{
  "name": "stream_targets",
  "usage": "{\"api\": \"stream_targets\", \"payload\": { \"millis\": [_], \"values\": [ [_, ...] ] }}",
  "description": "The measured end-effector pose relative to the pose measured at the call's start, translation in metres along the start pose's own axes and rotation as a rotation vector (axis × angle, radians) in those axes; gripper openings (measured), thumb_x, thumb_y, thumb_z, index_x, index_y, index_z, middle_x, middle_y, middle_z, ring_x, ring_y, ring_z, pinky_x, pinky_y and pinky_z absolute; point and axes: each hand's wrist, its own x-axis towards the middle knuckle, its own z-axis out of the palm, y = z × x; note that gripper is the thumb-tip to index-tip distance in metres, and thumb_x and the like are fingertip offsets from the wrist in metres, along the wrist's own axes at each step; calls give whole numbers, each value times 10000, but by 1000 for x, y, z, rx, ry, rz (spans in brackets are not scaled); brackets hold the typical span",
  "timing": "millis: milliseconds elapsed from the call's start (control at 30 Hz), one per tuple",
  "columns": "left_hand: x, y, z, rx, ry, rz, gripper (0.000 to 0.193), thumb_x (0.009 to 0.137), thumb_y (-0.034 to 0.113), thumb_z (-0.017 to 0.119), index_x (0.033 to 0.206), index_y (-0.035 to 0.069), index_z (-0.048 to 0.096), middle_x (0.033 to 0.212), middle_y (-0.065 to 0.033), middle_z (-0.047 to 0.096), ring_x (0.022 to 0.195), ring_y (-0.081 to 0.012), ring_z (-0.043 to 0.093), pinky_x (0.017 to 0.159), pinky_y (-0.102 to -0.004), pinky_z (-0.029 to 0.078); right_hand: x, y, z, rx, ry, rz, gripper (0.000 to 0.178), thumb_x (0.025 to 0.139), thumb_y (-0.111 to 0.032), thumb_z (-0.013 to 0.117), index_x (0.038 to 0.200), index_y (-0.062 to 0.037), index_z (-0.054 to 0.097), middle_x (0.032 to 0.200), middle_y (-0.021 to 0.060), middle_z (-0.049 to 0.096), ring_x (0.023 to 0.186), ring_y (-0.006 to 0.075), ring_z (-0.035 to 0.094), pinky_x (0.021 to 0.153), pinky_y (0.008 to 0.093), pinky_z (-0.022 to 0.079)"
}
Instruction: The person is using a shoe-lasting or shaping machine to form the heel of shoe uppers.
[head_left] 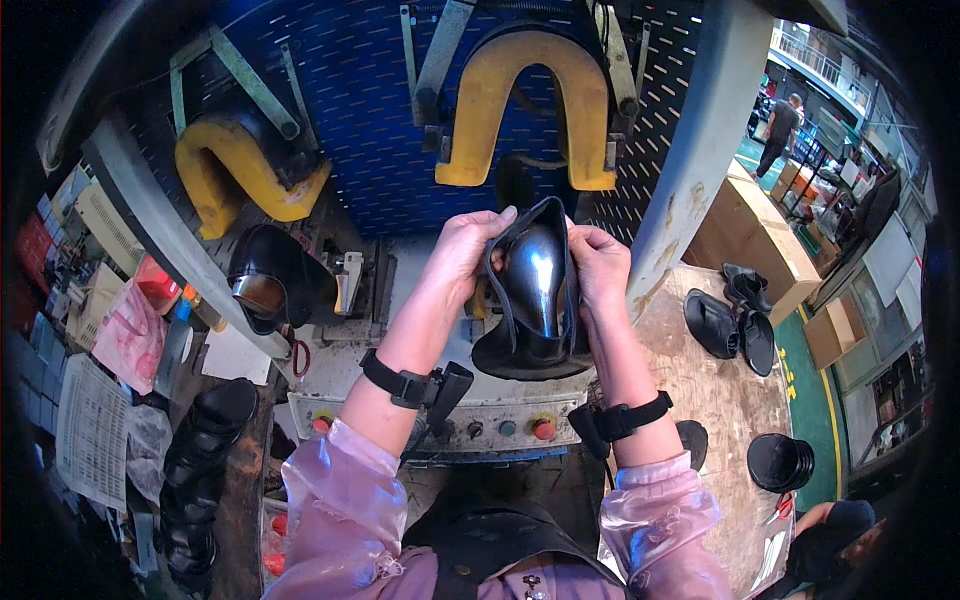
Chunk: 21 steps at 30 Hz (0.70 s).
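A black leather-like shoe upper (523, 361) stands over a shiny metal heel-shaped form (538, 272), which shows through the upper's opening. My left hand (462, 248) pinches its left edge, with the thumb near the top. On the opposite edge, the fingers of my right hand (600, 264) are closed in a pinch. Directly above hangs a yellow U-shaped pad (482, 105) on metal arms, apart from my hands. To the left, another black upper (285, 270) sits at a second form below a tilted yellow pad (215, 165).
A control panel with coloured buttons (480, 430) lies below my hands. Several black shoe pieces (711, 325) rest on the wooden table (690, 385) at right. Stacked black uppers (207, 440) lie at left. A grey post (680, 150) rises at right; a person (838, 530) is at lower right.
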Motion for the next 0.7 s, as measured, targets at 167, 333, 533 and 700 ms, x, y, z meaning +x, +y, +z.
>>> {"api": "stream_targets", "payload": {
  "millis": [167, 333, 533, 700],
  "values": [
    [-2, -9, -15, 323, 92, 71, 238, 887, 256, 630, 813, 32, 653, 712, -16, 626, 623, -75, 549, 575, -221, 438, 7, 0, -11, -595, 4, -154, 295, 806, -321, 708, 753, -30, 709, 624, 39, 639, 555, 104, 553, 562, 280, 447],
    [-32, 6, 3, 348, 169, 385, 272, 924, 248, 564, 1000, 5, 660, 861, -39, 657, 812, -101, 595, 732, -256, 463, -6, -20, -14, -889, -1, -137, 317, 815, -381, 666, 774, -71, 713, 658, 96, 653, 631, 225, 633, 626, 342, 470],
    [-29, 35, 14, 1184, -1, 468, 306, 844, 260, 592, 1074, 67, 652, 900, -191, 660, 874, -333, 643, 763, -392, 494, -11, -31, -12, -664, 0, -413, 283, 818, -322, 677, 930, -62, 697, 877, 123, 672, 774, 210, 650, 708, 317, 489],
    [-36, 50, 28, 1414, 29, 654, 220, 824, 208, 618, 1019, 124, 676, 880, -160, 661, 844, -328, 631, 728, -388, 506, -6, -72, 9, -911, -343, -476, 241, 804, -228, 665, 968, -53, 693, 896, 131, 678, 799, 223, 663, 736, 312, 502]
  ]
}}
